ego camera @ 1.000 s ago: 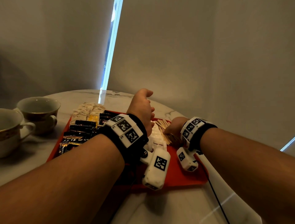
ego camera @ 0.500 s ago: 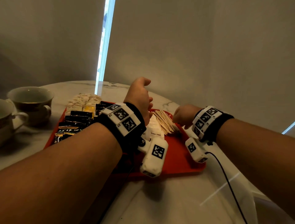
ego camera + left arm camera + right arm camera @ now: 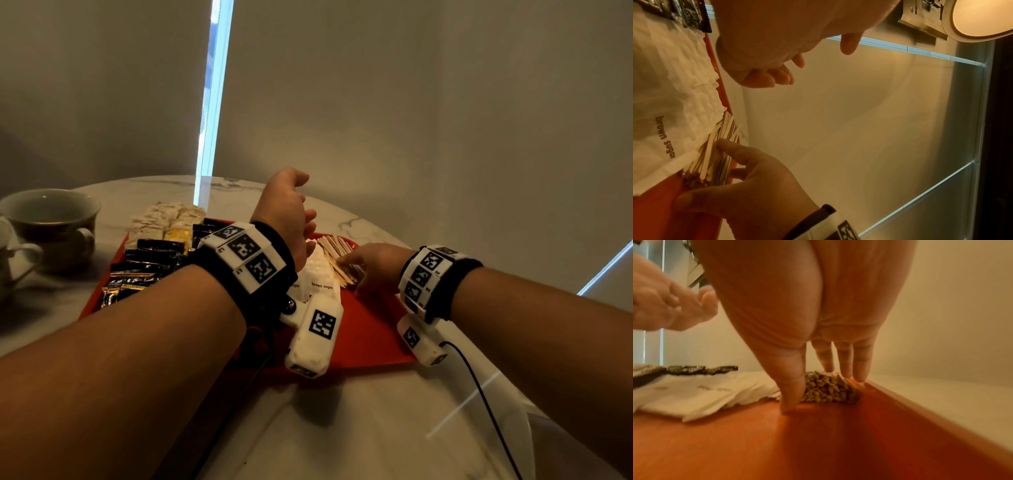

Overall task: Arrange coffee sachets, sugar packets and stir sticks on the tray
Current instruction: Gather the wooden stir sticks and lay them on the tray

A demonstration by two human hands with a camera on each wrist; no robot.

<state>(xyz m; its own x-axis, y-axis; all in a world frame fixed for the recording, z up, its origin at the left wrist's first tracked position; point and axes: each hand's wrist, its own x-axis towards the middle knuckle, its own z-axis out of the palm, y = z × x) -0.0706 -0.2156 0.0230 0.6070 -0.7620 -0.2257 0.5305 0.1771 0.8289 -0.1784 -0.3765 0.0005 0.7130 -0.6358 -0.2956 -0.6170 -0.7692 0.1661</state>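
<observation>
Since half a second ago, the right hand point(image 3: 375, 265) has been lowered from just above the tray's right rim onto the bundle of stir sticks point(image 3: 339, 262), while the left hand point(image 3: 286, 214) is kept raised over the middle of the tray point(image 3: 370, 339).

The stir sticks are laid as a fanned bundle in the far right corner of the red tray, along its right rim. They are flanked by the right hand: the thumb is planted on the tray floor against the bundle's left side, and the straight fingers point(image 3: 846, 363) are set down at its right side by the rim. In the left wrist view the index fingertip is seen touching the top of the sticks point(image 3: 719, 151). Nothing is pinched or lifted; the hand is spread loosely around the bundle.

The left hand is held in the air with fingers loosely curled, and nothing is gripped by it.

White sugar packets point(image 3: 322, 274), some marked "brown sugar", are overlapped in a row just left of the sticks, touching them. Dark coffee sachets point(image 3: 150, 263) are stacked in rows along the tray's left side, with pale packets point(image 3: 164, 219) at the far left corner.

The tray is set on a round marble table point(image 3: 342, 428). Two teacups are placed near the table's left edge, well apart from the sticks: one cup point(image 3: 51, 222) is fully seen and the second cup point(image 3: 10, 260) is cut off by the picture's border. A black cable point(image 3: 479, 394) is trailed from the right wrist device across the near right part of the table.
</observation>
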